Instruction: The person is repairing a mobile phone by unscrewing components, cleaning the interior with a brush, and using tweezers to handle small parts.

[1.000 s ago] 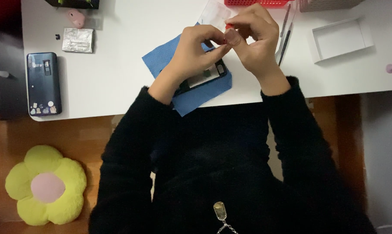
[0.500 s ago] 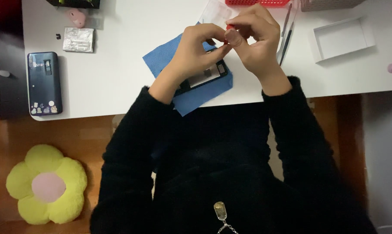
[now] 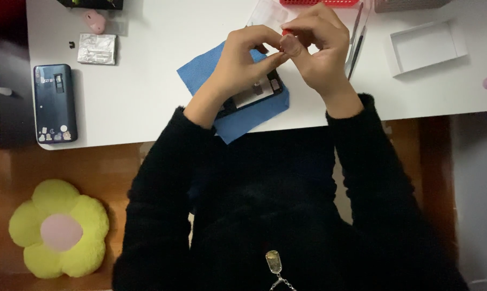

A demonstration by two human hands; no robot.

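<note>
White table over wooden floor, flower cushion

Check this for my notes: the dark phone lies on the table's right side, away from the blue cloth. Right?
Not quite. The head view shows the dark phone on the table's left side, away from the blue cloth.

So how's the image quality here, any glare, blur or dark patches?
Head view: the white table is evenly lit, without harsh glare; both hands, left hand and right hand, look slightly soft; the black sweater is dark and shows little detail.
</note>
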